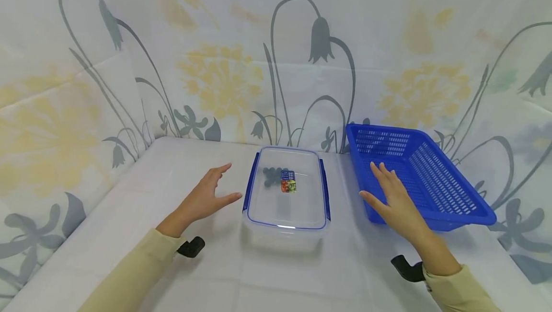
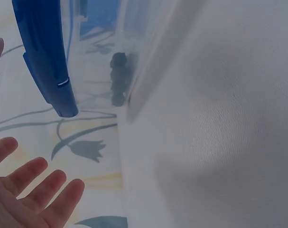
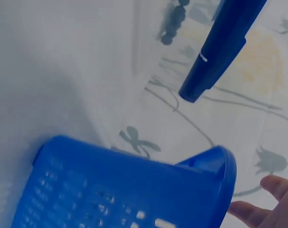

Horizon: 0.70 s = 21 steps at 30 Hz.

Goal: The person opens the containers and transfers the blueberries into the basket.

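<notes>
A clear plastic food container (image 1: 282, 240) with a blue-edged lid (image 1: 267, 206) stands between my two hands. Blue clips (image 2: 44, 57) run along its sides, and a small label (image 1: 288, 181) sits on the lid. Through the plastic, several small dark round things (image 2: 118, 78) show at the bottom. My left hand (image 1: 207, 199) hovers left of the container, thumb and fingers spread, holding nothing. On the other side my right hand (image 1: 394, 202), fingers also spread and without anything in them, overlaps the near-left part of a blue plastic basket (image 1: 431, 215) in the head view.
The blue basket has slotted walls and stands at the right of the table, close to the back. White cloth covers the table (image 1: 142, 192). Behind and beside it hangs a flower-printed curtain (image 1: 241, 29). Black camera mounts (image 1: 191, 247) stick out at both wrists.
</notes>
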Motion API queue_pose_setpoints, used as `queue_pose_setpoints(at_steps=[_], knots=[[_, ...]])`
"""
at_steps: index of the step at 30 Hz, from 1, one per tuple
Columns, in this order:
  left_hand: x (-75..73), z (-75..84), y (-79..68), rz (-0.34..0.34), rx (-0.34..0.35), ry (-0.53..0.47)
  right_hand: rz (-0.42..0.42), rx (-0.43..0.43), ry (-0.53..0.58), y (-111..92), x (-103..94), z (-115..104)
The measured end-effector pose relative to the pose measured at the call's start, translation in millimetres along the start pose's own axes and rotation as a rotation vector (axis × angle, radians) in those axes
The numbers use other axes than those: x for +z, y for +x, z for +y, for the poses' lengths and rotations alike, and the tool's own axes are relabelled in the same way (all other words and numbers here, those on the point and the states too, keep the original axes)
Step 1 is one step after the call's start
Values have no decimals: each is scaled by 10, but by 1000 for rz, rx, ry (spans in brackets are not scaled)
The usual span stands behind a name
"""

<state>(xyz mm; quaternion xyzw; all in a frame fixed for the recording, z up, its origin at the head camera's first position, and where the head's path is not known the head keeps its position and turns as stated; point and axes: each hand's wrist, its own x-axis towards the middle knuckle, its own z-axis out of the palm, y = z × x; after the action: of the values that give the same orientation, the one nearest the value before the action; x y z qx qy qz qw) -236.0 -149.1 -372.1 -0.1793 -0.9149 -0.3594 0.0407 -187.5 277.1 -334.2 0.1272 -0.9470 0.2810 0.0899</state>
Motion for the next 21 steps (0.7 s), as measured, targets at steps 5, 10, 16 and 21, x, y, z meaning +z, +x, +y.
queue_pose_setpoints(at_steps=[5,10,16,21], knots=[[67,-8,22,-21,-2,-111,38,-21,52,51,134,-53],[112,17,50,-38,-28,-183,66,-35,81,95,256,-125],[132,78,88,-71,-66,-271,78,-44,111,149,371,-236],[166,117,117,-121,-102,-432,62,-54,145,167,486,-310]])
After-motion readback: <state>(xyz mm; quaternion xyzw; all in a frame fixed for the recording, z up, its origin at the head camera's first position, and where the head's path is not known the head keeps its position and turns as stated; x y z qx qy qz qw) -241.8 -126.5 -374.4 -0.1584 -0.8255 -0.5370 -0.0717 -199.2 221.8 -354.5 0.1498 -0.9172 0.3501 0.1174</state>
